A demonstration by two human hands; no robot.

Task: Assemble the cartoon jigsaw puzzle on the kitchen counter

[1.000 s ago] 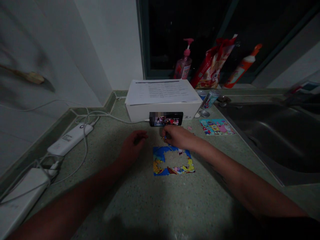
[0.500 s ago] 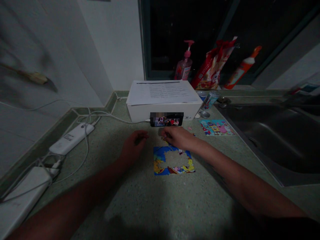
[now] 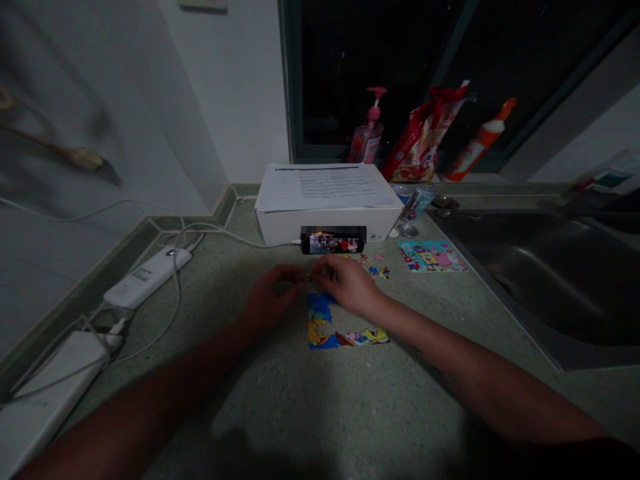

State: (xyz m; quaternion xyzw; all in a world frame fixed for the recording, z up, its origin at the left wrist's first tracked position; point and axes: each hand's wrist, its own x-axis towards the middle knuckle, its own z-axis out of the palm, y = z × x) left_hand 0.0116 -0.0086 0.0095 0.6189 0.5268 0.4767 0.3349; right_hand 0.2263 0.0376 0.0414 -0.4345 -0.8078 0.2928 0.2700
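Observation:
Both hands meet over the counter, just above a partly filled jigsaw puzzle (image 3: 320, 339) with a blue and yellow cartoon picture and a gap in its middle. My right hand (image 3: 347, 280) pinches a small, dark puzzle piece (image 3: 309, 278) between thumb and fingers. The thumb and fingertips of my left hand (image 3: 274, 290) close in on the same piece from the other side. My right hand and wrist cover the puzzle's upper right part. Loose puzzle pieces (image 3: 379, 271) lie behind my right hand.
A phone (image 3: 333, 244) with a lit screen leans against a white box (image 3: 280, 225) topped with papers. Right of it are a cartoon picture card (image 3: 433, 256), a can (image 3: 419, 203) and a sink (image 3: 560, 287). White power banks (image 3: 147, 275) and cables lie left.
My right hand has moved left from the loose pieces, uncovering them, and now meets my left hand at a small piece. My left hand has shifted slightly right. The camera view has tilted slightly.

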